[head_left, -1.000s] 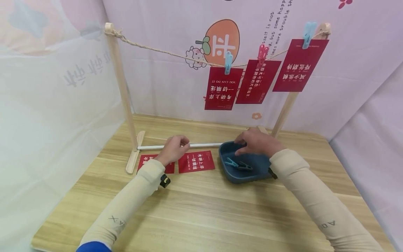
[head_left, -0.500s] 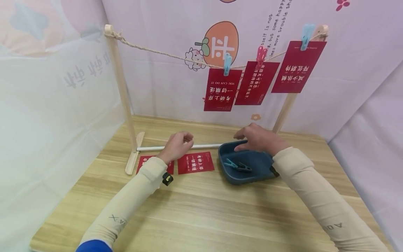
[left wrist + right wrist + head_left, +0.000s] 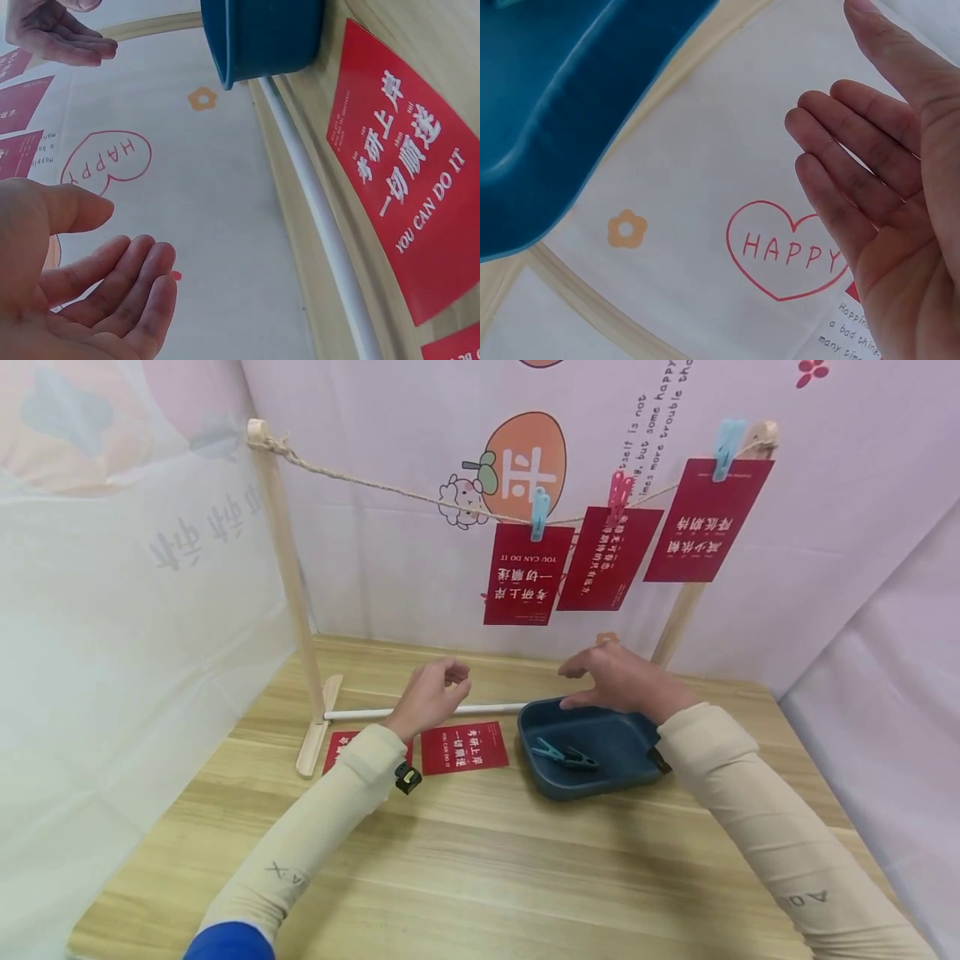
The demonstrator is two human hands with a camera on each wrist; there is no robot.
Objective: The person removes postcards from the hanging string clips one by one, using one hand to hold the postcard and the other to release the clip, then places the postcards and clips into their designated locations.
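Observation:
My left hand (image 3: 430, 693) hovers above the white crossbar (image 3: 495, 709), relaxed and holding nothing; the left wrist view shows its fingers (image 3: 154, 262) loosely bent. Over the far rim of a blue tray (image 3: 558, 790) is my right hand (image 3: 626, 683), thumb and fingers apart, with nothing between them. A teal clothespin (image 3: 550, 749) and a dark clothespin (image 3: 581, 762) lie in that tray. One red card (image 3: 465, 748) lies flat on the table near my left hand; another red card (image 3: 340, 746) is partly hidden by the left sleeve.
A twine line (image 3: 390, 489) spans two wooden posts (image 3: 288, 568). From it hang three red cards, held by a blue clothespin (image 3: 540, 514), a pink clothespin (image 3: 619, 495) and a second blue clothespin (image 3: 726, 450). A printed white cloth (image 3: 390, 577) stands behind.
Both hands have risen a little, the left also drifting right. The right hand has moved up from over the tray toward its far side. Cards and clothespins stay put.

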